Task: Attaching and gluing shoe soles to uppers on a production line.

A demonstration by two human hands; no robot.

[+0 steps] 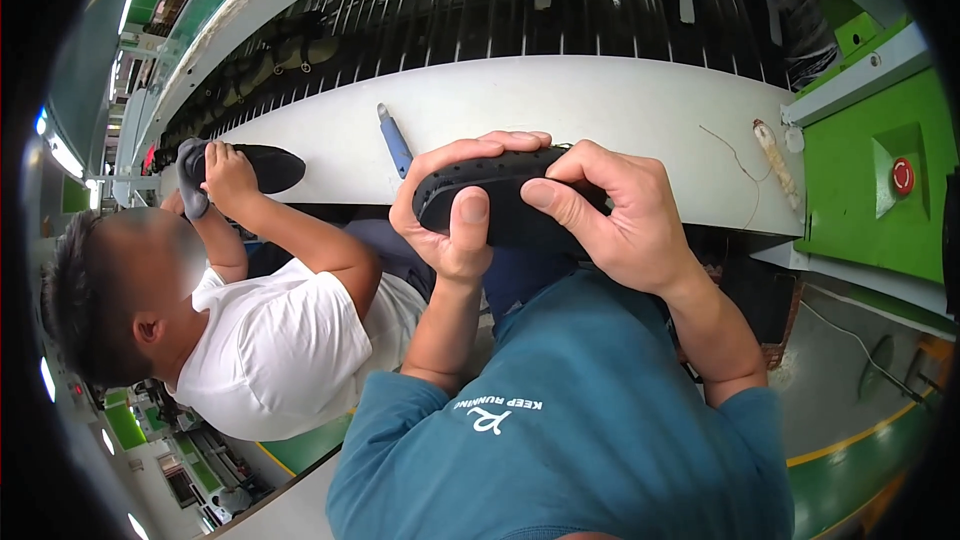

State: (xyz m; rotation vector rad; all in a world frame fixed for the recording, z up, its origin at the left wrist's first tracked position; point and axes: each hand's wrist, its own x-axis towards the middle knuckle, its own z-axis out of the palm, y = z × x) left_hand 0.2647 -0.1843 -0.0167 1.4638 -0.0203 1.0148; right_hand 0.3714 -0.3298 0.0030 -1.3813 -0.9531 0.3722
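Note:
Both of my hands hold a black shoe (500, 180) in front of my chest, above the near edge of the white worktop. Small dots run along the shoe's side. My left hand (445, 215) wraps around one end, its fingers over the far side and its thumb on the near face. At the other end, my right hand (625, 215) grips the upper edge with bent fingers, and its thumb presses on the near face. Whether a small tool or thread sits in the right fingers is hidden. Just beyond my left hand lies a blue-handled tool (394, 142).
The white worktop (330, 125) borders a rack of metal rods (450, 15) carrying dark pieces. On the right lie a thread-wrapped stick (775, 162) and loose thread, beside a green machine housing (870, 190) with a red button (903, 175). A co-worker (290, 340) at left handles another black shoe (275, 169).

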